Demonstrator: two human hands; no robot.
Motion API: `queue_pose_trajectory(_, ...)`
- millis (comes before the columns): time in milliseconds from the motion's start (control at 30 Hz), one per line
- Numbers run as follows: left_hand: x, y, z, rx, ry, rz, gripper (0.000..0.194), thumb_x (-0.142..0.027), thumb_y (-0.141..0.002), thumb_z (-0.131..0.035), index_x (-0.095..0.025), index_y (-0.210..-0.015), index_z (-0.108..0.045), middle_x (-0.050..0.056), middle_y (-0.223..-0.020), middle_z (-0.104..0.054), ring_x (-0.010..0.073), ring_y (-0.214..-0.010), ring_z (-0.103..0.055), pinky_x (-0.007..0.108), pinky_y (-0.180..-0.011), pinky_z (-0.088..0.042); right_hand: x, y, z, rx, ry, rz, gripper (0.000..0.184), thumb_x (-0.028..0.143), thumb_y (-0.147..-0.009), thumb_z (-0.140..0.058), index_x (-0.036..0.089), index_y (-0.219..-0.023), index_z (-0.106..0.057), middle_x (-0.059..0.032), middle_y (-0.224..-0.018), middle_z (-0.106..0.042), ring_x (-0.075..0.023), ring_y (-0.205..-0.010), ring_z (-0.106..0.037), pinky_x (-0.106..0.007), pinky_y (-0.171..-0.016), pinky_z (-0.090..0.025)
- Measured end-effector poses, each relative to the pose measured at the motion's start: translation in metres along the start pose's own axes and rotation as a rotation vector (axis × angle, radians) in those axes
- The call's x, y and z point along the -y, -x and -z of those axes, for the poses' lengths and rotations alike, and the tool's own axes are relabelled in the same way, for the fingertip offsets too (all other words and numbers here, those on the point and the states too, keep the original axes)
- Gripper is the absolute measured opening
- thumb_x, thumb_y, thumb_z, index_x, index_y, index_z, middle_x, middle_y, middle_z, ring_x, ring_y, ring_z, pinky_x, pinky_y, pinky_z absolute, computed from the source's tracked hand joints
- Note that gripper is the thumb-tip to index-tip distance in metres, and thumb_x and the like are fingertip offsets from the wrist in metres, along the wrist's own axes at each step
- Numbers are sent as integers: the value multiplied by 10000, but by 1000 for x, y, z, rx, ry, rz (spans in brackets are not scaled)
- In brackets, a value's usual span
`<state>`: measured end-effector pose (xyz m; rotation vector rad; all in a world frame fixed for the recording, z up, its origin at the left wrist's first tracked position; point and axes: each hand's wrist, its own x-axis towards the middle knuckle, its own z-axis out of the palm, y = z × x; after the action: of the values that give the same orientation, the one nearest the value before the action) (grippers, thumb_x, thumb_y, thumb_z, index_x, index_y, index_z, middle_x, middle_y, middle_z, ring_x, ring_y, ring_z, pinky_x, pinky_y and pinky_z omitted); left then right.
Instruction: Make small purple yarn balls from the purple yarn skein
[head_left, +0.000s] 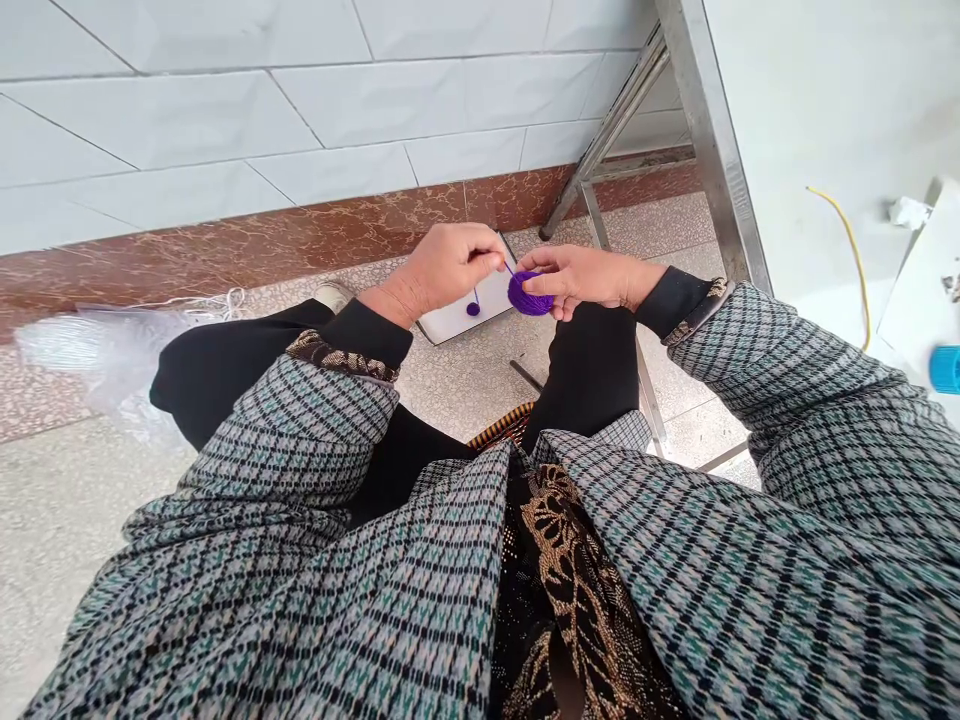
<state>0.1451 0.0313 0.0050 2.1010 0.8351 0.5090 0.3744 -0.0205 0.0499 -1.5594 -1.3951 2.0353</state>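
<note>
In my right hand is a ball of purple yarn, with the fingers curled round it. My left hand pinches the purple strand between thumb and forefinger, just left of the ball. A short length of strand runs between the two hands. Below my left hand, a strand leads down to a small dark purple yarn ball. It shows against a white board with a dark edge on the floor; whether it rests there or hangs above, I cannot tell.
A clear plastic bag with white strands lies on the floor at left. A metal table leg stands at right, beside a white surface bearing a yellow cord and blue cap. The tiled wall rises ahead.
</note>
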Motion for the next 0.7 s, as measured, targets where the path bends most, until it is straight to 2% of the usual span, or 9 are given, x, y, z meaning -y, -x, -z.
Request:
queue_pose_trajectory(100,9,-5,-4,-37,-31,104,247,-235,-936,-541,-146,-907,-770,88,-940,-779,202,-881,-681,340,-865,-526,10,5,-5,45,-119,41,207,186,-962,-773,186,-1122,-642,12,-821,-689,-89,-540,-600,-191,-512,-547)
queue_pose_trajectory(200,12,-6,-17,40,-21,146,242,-255,-938,-541,-151,-899,-755,66,-860,-750,197,-829,-661,327,-819,-503,16,5,-7,-55,-268,119,158,143,-1012,-672,197,-1142,-602,31,-808,-687,-81,-547,-613,-176,-545,-566)
queue_pose_trajectory(367,-1,-1,-32,332,-2,-19,258,-313,-941,-538,-182,-815,-720,13,-734,-693,154,-693,-598,284,-741,-464,22,1,-8,-298,-408,123,141,113,-1088,-605,230,-1058,-532,42,-771,-666,-85,-582,-629,-186,-603,-593)
queue_pose_trajectory(467,-11,3,-32,413,35,-113,236,-306,-916,-548,-187,-815,-725,16,-772,-725,150,-716,-622,274,-760,-475,19,0,-8,-397,-365,67,163,115,-1091,-623,223,-1034,-515,34,-792,-670,-76,-572,-610,-176,-579,-572)
queue_pose_trajectory(533,-16,4,-25,389,56,-140,228,-303,-907,-557,-187,-834,-739,31,-816,-752,160,-760,-652,280,-787,-492,13,-1,-6,-372,-253,9,223,77,-1024,-701,216,-1028,-527,41,-759,-652,-78,-537,-581,-169,-518,-532)
queue_pose_trajectory(567,-17,5,-21,342,62,-140,231,-305,-906,-559,-184,-838,-744,40,-835,-762,165,-778,-661,286,-799,-499,10,-1,-5,-321,-190,-21,270,58,-971,-756,212,-1024,-541,42,-745,-645,-82,-525,-573,-170,-486,-510)
queue_pose_trajectory(633,-15,5,-9,190,62,-108,243,-309,-913,-557,-176,-846,-749,59,-870,-776,176,-803,-666,303,-811,-509,4,0,-3,-160,-98,-67,342,40,-871,-841,204,-1019,-579,36,-744,-651,-91,-525,-581,-177,-453,-489)
queue_pose_trajectory(700,-7,3,0,40,44,-51,240,-299,-917,-554,-180,-843,-749,63,-877,-778,185,-809,-660,314,-800,-509,3,1,-2,-12,-91,-77,341,58,-841,-858,193,-1036,-611,30,-757,-661,-97,-531,-594,-185,-457,-500)
